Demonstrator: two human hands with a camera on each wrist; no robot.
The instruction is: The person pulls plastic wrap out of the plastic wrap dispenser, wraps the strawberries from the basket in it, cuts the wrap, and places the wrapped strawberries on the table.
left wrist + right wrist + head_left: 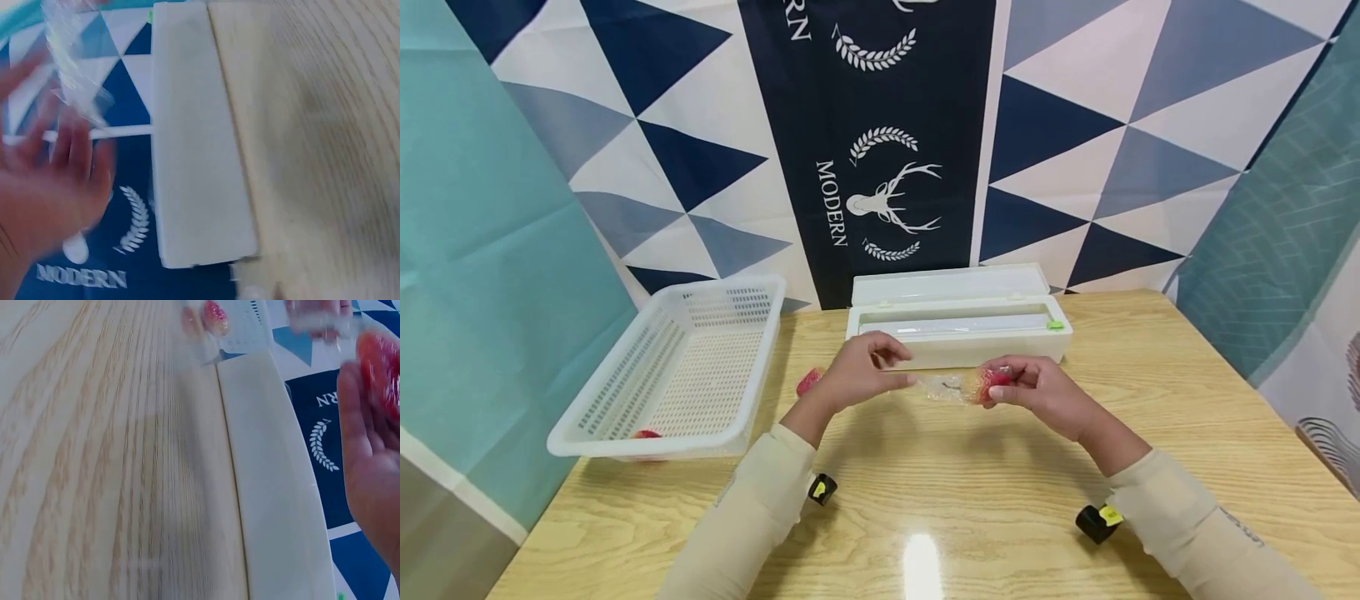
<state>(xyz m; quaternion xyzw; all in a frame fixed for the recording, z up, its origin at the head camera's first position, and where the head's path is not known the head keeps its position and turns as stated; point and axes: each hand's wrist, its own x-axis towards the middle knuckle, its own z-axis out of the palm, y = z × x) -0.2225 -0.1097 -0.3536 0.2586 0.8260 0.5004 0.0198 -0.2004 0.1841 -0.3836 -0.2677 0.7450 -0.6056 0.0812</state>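
Observation:
Over the wooden table (970, 500), my two hands stretch a crumpled piece of clear plastic wrap (943, 387) between them. My left hand (901, 371) pinches the wrap's left end; in the left wrist view this hand (56, 181) is blurred, with the wrap (75, 75) above the fingers. My right hand (996, 390) grips a red strawberry-like fruit (992, 381) that sits inside the wrap's right end. The right wrist view shows the fruit (382, 369) under film against the fingers (365, 456).
A white wrap dispenser box (958, 329) with its lid up stands just behind the hands. At the left, a white perforated basket (677, 375) holds a red fruit (645, 434). Another red fruit (808, 381) lies on the table between the basket and my left hand.

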